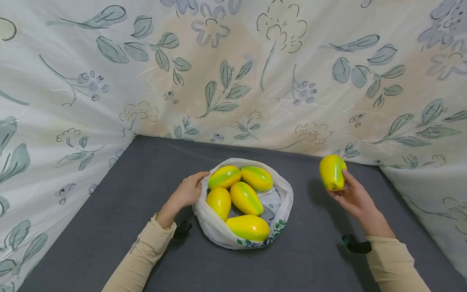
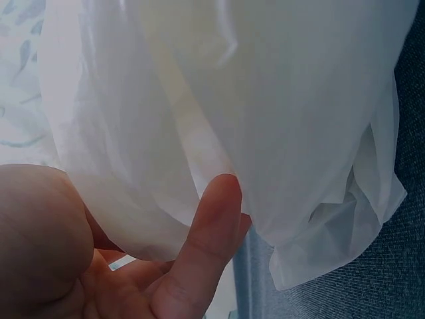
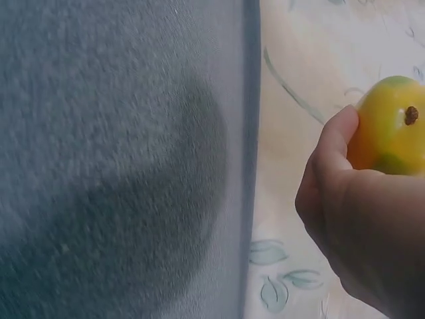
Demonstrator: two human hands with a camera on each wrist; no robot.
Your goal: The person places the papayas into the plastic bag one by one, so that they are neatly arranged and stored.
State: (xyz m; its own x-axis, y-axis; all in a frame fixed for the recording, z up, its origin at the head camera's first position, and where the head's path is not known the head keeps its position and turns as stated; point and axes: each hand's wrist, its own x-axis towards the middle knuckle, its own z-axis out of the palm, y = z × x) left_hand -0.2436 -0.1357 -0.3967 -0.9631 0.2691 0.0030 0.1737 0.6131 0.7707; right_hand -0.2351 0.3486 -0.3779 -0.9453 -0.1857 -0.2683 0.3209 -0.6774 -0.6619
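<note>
On the dark table stands a white plastic bag (image 1: 286,190) with its mouth rolled open. Inside lie several glossy yellow-green papayas, among them one papaya (image 1: 248,228) at the near side and another papaya (image 1: 224,177) at the far left. My left hand (image 1: 187,190) pinches the bag's left rim; in the left wrist view the white plastic (image 2: 285,119) passes between the digits. Off to the bag's right, my right hand (image 1: 355,198) holds a single papaya (image 1: 332,172) above the table, fingers and thumb around its lower part. Its brown stem end (image 3: 412,115) shows in the right wrist view.
Grey-black cloth (image 1: 120,202) covers the table. A floral curtain (image 1: 233,81) hangs behind it and along both sides. Dark wrist cameras (image 1: 357,245) sit under both sleeves. Green print marks the bag's near right side.
</note>
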